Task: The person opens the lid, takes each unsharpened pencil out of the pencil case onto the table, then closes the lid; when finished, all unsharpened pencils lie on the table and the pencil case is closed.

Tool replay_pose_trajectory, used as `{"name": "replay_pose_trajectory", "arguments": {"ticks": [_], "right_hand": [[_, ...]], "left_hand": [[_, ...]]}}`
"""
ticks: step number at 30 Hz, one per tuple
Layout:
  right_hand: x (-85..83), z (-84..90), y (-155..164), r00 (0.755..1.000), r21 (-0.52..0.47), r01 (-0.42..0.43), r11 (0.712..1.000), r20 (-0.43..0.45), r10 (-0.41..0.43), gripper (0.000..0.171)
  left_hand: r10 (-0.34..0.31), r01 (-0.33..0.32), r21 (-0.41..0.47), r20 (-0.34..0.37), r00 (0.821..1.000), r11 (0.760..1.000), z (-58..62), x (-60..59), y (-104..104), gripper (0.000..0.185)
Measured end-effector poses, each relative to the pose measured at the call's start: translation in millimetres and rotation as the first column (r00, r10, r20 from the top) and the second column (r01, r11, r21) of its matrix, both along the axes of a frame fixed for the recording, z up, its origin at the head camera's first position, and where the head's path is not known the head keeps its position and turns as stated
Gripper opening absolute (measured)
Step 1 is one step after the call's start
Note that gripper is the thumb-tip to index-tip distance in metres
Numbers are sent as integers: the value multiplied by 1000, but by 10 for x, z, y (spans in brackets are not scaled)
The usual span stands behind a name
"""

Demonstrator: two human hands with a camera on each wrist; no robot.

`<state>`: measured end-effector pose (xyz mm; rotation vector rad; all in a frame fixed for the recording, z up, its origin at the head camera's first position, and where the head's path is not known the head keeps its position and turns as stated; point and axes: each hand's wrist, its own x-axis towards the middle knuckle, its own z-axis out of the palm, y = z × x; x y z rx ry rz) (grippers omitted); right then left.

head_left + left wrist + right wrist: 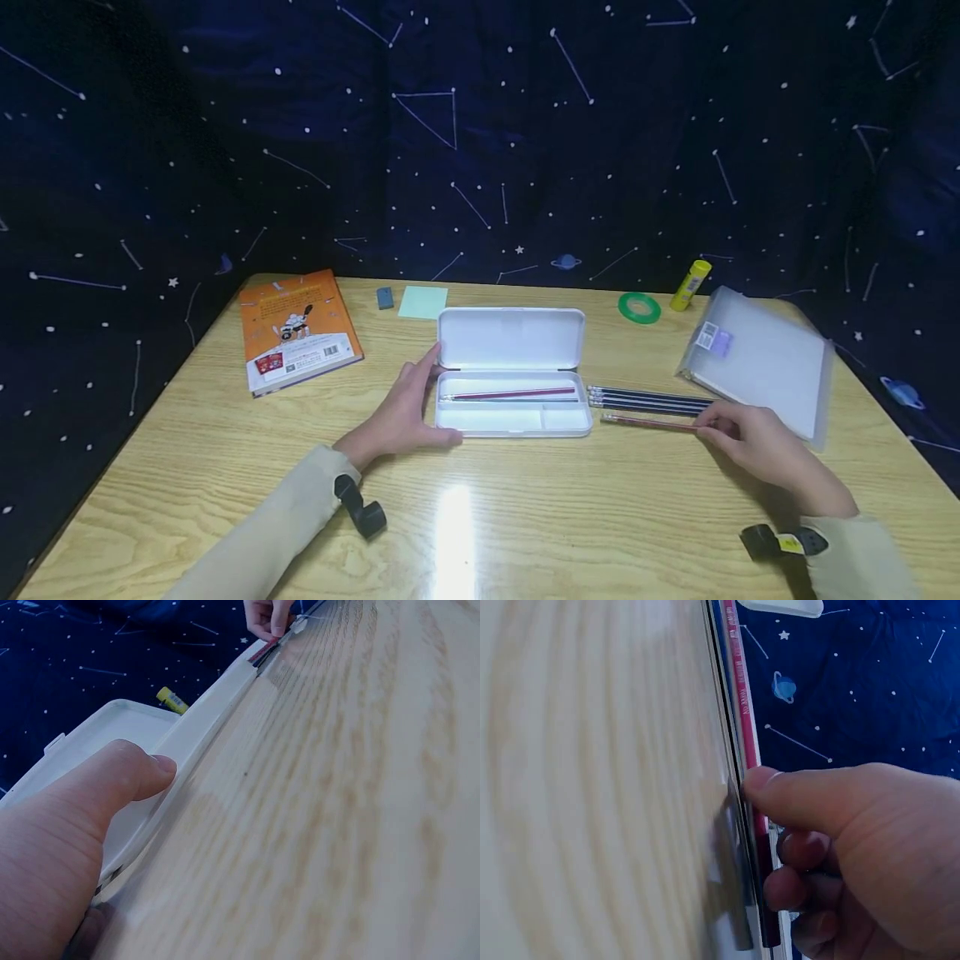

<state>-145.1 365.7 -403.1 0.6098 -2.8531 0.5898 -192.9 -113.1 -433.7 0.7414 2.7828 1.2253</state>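
An open white pencil case (pixel 491 426) stands on the table with its lid raised. My left hand (pixel 405 417) grips its left end, thumb at the front edge and fingers toward the hinge. Inside the case's long compartment lies a red pencil (pixel 525 392), with a thin greenish strip beside it. To the right of the case, my right hand (pixel 757 437) pinches another red pencil (pixel 645 422) near its right end, between thumb and fingers. This pencil (pixel 748 742) is low over the tabletop. Several dark striped pencils (pixel 652 401) lie side by side just behind it.
An orange book (pixel 300 325) lies at the left. Along the back are a blue eraser (pixel 385 297), pale green paper (pixel 423 302), green tape (pixel 639 308) and a yellow glue stick (pixel 690 285). A clear plastic folder (pixel 765 358) lies behind my right hand.
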Motion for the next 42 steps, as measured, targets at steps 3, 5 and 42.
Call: {"name": "replay_pose_trajectory", "arguments": {"ticks": [3,5,42], "right_hand": [[-15,-13,-13,1000,-10,-2,1000,17,2,14],[-29,-26,-34,1000,-22,-1,1000,8,2,16],[-516,178,-1006,980,-95,-69,993,181,86,10]], "left_hand": [[-1,1,3,-5,1000,1000,-9,-2,-3,128],[-1,1,4,-6,1000,1000,-10,-1,-3,127],[1,-1,7,-12,1000,1000,-35,-14,-2,127]]}}
